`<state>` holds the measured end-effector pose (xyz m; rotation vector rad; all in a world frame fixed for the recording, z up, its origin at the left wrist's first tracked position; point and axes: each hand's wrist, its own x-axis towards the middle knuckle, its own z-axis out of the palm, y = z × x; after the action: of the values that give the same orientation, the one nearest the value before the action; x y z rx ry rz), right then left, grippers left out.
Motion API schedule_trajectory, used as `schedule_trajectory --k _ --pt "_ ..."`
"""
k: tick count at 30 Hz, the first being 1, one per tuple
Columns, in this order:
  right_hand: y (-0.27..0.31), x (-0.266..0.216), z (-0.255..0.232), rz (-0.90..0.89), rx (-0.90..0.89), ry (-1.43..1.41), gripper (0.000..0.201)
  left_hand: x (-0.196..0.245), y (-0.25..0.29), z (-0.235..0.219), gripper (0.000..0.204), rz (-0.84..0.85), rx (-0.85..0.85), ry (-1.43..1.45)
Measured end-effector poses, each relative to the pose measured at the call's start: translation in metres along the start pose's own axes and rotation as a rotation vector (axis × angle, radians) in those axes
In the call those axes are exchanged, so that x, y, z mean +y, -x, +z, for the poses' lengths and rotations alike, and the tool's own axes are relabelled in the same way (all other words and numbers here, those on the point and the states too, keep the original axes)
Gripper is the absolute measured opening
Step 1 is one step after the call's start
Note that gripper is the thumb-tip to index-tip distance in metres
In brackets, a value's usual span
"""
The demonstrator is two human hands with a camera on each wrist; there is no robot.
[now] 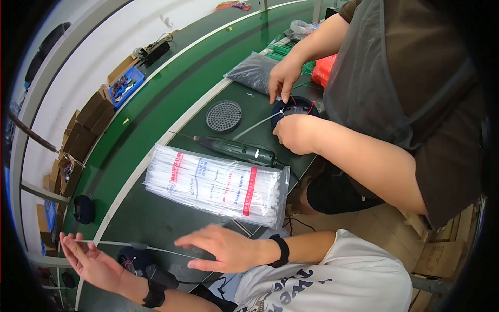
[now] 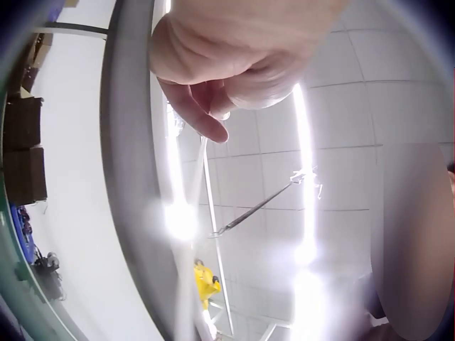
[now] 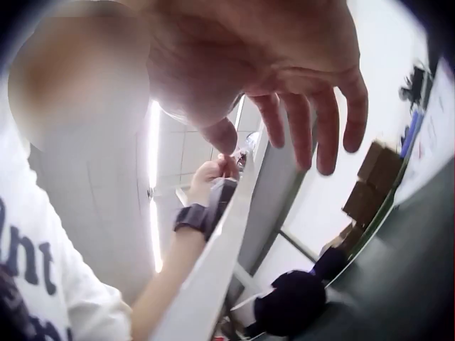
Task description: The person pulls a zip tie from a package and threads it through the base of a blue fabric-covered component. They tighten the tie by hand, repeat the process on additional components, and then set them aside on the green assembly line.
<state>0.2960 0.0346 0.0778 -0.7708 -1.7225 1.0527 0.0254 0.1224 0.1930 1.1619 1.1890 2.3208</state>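
A long white cable tie (image 1: 130,244) stretches from my left hand (image 1: 99,265) toward my right hand (image 1: 223,248). In the left wrist view, the thumb and fingertips of that hand pinch the tie's end. My right hand has its fingers spread and its thumb apart, near the tie's other end; the right wrist view shows the same loose fingers (image 3: 302,128). Under the tie, on the table, lies a dark round housing (image 1: 136,259) with red wires, partly hidden by my left hand. A large bag of white cable ties (image 1: 215,184) lies beyond my right hand.
Beyond the bag lie a green corded tool (image 1: 239,151) with a thin tip and a round perforated grille (image 1: 223,116). Another person's hands (image 1: 299,132) work on a dark round part with a cable tie. A green conveyor belt (image 1: 150,117) curves along the left, with boxes (image 1: 93,117) behind.
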Motion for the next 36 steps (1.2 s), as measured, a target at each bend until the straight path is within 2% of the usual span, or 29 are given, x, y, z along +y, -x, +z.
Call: schedule_trajectory --k 1,4,5,6,7,9,10,11,12,13,14,16,18,19,20,22,23,26,30,31,34,36 --pt "0.005 0.001 0.003 0.117 -0.113 -0.188 0.044 -0.005 0.003 0.007 0.036 -0.030 0.016 -0.035" --pt "0.015 0.001 0.011 0.196 -0.199 -0.304 0.032 -0.027 0.008 0.009 0.039 -0.090 0.008 -0.108" --pt "0.018 0.004 0.011 0.212 -0.202 -0.249 0.030 -0.033 0.010 0.012 0.039 -0.110 0.016 -0.144" --pt "0.019 0.006 0.010 0.264 -0.136 -0.269 0.030 -0.038 0.014 0.014 0.039 -0.129 0.029 -0.187" --pt "0.021 0.007 0.010 0.316 -0.079 -0.293 0.030 -0.052 0.014 0.007 0.039 -0.126 -0.029 -0.147" --pt "0.024 0.018 0.013 0.395 0.018 -0.359 0.030 -0.034 0.045 0.033 0.044 -0.172 -0.103 -0.273" --pt "0.025 0.027 0.010 0.424 0.035 -0.407 0.029 -0.032 0.060 0.031 0.048 -0.162 -0.187 -0.365" --pt "0.024 0.030 0.003 0.548 0.024 -0.517 0.028 -0.037 0.076 0.012 0.050 0.076 -0.301 -0.558" --pt "0.015 0.023 -0.005 0.640 0.001 -0.409 0.030 -0.013 0.090 0.010 0.053 0.052 -0.350 -0.580" --pt "0.013 0.030 -0.009 0.619 -0.016 -0.467 0.032 -0.007 0.105 -0.001 0.048 0.075 -0.346 -0.390" --pt "0.015 0.039 -0.006 0.652 0.006 -0.433 0.033 0.011 0.101 -0.028 0.043 0.460 -0.529 -0.652" --pt "0.020 0.058 0.004 0.643 0.014 -0.532 0.032 0.032 0.106 -0.081 0.036 0.462 -0.434 -0.815" --pt "0.019 0.057 0.010 0.706 -0.024 -0.453 0.031 0.044 0.083 -0.138 0.036 0.323 -0.270 -1.026" --pt "0.018 0.057 0.014 0.662 -0.017 -0.371 0.028 0.044 0.071 -0.162 0.034 0.220 -0.239 -1.106" --pt "0.013 0.053 0.017 0.668 -0.051 -0.379 0.026 0.038 0.062 -0.184 0.039 0.075 -0.323 -1.143" --pt "-0.007 0.042 0.031 0.662 -0.112 -0.386 0.023 0.008 0.057 -0.212 0.047 0.055 -0.553 -1.119" --pt "-0.017 0.038 0.043 0.587 -0.125 -0.323 0.020 -0.007 0.055 -0.221 0.054 -0.030 -0.637 -1.032" --pt "-0.051 0.018 0.069 0.423 -0.185 -0.185 0.016 -0.026 0.050 -0.226 0.053 -0.086 -0.643 -0.920" --pt "-0.088 0.016 0.093 0.328 -0.179 -0.169 0.013 -0.038 0.054 -0.229 0.049 -0.002 -0.639 -0.926" --pt "-0.098 0.021 0.097 0.249 -0.193 -0.081 0.017 -0.039 0.054 -0.230 0.048 0.001 -0.644 -0.919" --pt "-0.127 0.013 0.115 0.195 -0.224 0.100 0.023 -0.038 0.050 -0.231 0.048 -0.002 -0.646 -0.907" --pt "-0.139 0.019 0.129 0.204 -0.247 0.111 0.024 -0.038 0.048 -0.226 0.049 -0.017 -0.635 -0.899"
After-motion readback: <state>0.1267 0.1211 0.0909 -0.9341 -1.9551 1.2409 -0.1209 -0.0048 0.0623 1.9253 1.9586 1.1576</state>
